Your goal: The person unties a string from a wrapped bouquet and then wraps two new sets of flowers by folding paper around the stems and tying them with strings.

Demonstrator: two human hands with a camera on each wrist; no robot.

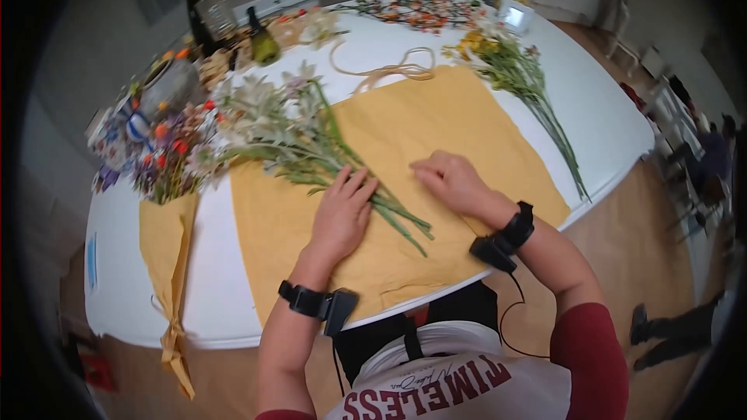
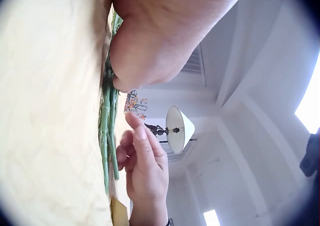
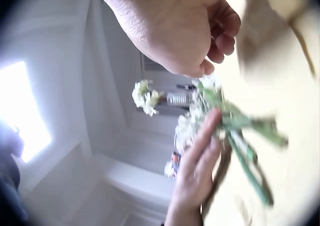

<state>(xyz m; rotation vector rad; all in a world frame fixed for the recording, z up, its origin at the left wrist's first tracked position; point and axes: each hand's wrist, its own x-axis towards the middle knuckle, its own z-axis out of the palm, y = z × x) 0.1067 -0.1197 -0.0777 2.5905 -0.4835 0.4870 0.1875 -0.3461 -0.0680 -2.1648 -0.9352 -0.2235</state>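
Note:
A bunch of white flowers [image 1: 264, 120] with long green stems [image 1: 397, 218] lies across a sheet of yellow wrapping paper [image 1: 459, 124]. My left hand [image 1: 342, 214] rests on those stems with its fingers laid over them, fairly straight. To the right, my right hand [image 1: 455, 183] is over the paper, apart from the stems. Its fingers are loosely curled and nothing shows in them. The left wrist view shows the bare stem ends [image 2: 105, 151] beside the right hand [image 2: 147, 178].
Left of the paper lies a wrapped bouquet [image 1: 167, 241]. More flowers with long stems [image 1: 537, 101] lie on the right. Behind are a coil of tan cord [image 1: 389, 72], a green bottle [image 1: 263, 45], a grey vase [image 1: 167, 85] and orange-berried branches [image 1: 420, 12]. The white table [image 1: 615, 117] has a rounded edge.

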